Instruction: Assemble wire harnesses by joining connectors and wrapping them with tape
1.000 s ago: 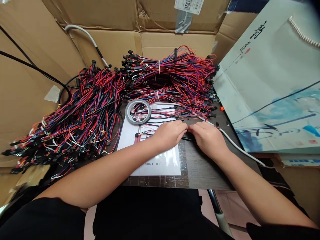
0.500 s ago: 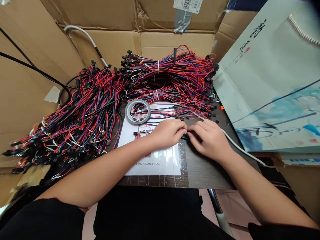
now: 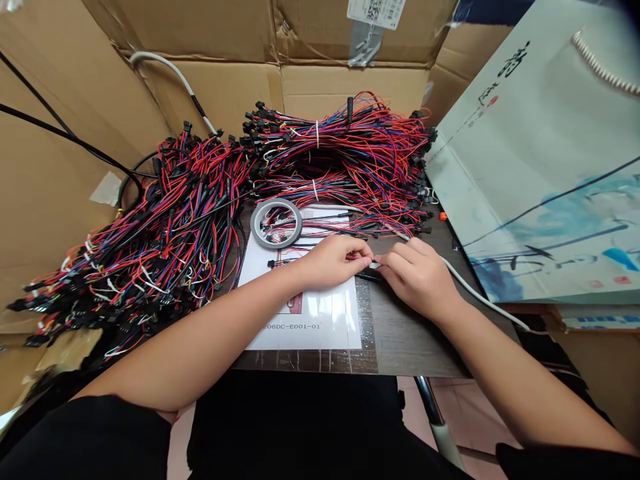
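Observation:
A thin wire harness with a black connector point(image 3: 273, 264) at one end runs under my left hand point(image 3: 336, 261). My left thumb and fingers are pinched on its red and dark wires. Close by, nearly touching fingertip to fingertip, my right hand point(image 3: 417, 272) is closed on a small pale strip point(image 3: 374, 265) at the harness's right end; my fingers partly cover that end, so its details are hidden. Below my fingertips a short black piece point(image 3: 369, 276) lies on the table. A roll of grey tape point(image 3: 257, 235) rests on the printed sheet point(image 3: 325, 333) left of my hands.
Bundled red, blue and black harnesses point(image 3: 345, 143) are stacked at the back. A large loose heap of harnesses point(image 3: 185, 220) spreads over the left side. A pale paper bag point(image 3: 540, 173) stands on the right, with a white cable point(image 3: 480, 293) before it. Cardboard point(image 3: 355, 87) walls the back.
My left hand has lifted its fingers slightly, so red wires show in its grip. A pale strip now shows between my right fingertips. Both hands stay in nearly the same place.

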Available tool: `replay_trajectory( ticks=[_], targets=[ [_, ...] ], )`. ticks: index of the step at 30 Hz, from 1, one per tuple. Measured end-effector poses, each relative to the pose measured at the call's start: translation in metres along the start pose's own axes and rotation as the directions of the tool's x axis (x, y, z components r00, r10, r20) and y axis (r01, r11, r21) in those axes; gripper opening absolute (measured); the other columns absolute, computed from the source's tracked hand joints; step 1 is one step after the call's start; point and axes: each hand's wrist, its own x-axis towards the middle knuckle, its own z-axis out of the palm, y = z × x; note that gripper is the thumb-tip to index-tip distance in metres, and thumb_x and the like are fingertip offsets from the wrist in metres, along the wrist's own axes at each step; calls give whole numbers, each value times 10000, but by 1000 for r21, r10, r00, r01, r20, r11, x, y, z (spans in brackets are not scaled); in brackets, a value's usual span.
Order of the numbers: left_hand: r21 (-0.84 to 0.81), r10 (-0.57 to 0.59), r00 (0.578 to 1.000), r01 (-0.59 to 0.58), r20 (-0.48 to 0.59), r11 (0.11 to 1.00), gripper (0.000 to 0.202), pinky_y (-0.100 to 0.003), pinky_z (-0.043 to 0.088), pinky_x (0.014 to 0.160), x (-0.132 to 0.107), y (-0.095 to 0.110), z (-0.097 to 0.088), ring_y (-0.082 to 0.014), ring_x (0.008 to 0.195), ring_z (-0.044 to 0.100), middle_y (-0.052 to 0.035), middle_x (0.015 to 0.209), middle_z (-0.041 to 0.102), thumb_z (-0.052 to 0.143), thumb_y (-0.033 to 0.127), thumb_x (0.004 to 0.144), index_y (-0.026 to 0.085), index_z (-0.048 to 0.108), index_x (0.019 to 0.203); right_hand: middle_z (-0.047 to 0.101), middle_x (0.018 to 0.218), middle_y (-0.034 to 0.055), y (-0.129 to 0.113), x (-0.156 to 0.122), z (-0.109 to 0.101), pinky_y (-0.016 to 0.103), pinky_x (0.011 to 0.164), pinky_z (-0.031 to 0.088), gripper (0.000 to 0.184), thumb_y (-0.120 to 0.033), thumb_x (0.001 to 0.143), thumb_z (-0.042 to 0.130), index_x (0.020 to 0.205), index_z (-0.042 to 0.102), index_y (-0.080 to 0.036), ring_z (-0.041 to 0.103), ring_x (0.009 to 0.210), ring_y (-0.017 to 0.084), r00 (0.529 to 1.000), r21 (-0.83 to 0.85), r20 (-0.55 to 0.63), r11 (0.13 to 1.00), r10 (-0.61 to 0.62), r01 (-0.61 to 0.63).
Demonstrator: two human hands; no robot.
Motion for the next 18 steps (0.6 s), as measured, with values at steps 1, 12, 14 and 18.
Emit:
replay_trajectory(
  ticks=[1, 12, 14, 18],
  targets=[
    [-1, 2, 1000, -2, 2, 1000, 209, -222, 420, 668, 0, -1, 0, -103, 727, 575, -11, 821, 684, 524, 273, 902, 149, 688, 940, 629, 793, 60, 0, 0, 0, 349, 708, 383, 142, -230, 960, 522, 912, 651, -193, 436, 745, 203, 1000, 3, -2, 1000, 2, -2],
    [85, 72, 996, -67, -48, 994, 174, -215, 355, 597, 0, -4, 3, -80, 624, 492, 15, 709, 618, 543, 216, 876, 148, 700, 911, 614, 784, 59, -4, 1, -1, 348, 734, 399, 148, -252, 944, 557, 835, 631, -184, 471, 747, 191, 996, 179, -11, 980, 90, -87],
    [98, 81, 995, -75, -57, 992, 158, -213, 340, 592, 0, -4, 4, -76, 617, 475, 22, 695, 596, 551, 207, 871, 147, 694, 899, 614, 771, 49, -5, 1, 0, 347, 727, 396, 122, -247, 934, 571, 847, 632, -187, 473, 733, 187, 993, 227, -31, 968, 114, -104],
    [83, 64, 996, -60, -56, 995, 135, -210, 333, 591, 0, -3, 4, -74, 617, 465, 32, 681, 563, 559, 203, 866, 146, 679, 894, 619, 750, 35, -5, 1, 1, 346, 708, 391, 76, -224, 911, 594, 851, 628, -193, 473, 708, 182, 987, 303, -58, 945, 150, -126]
  ],
)
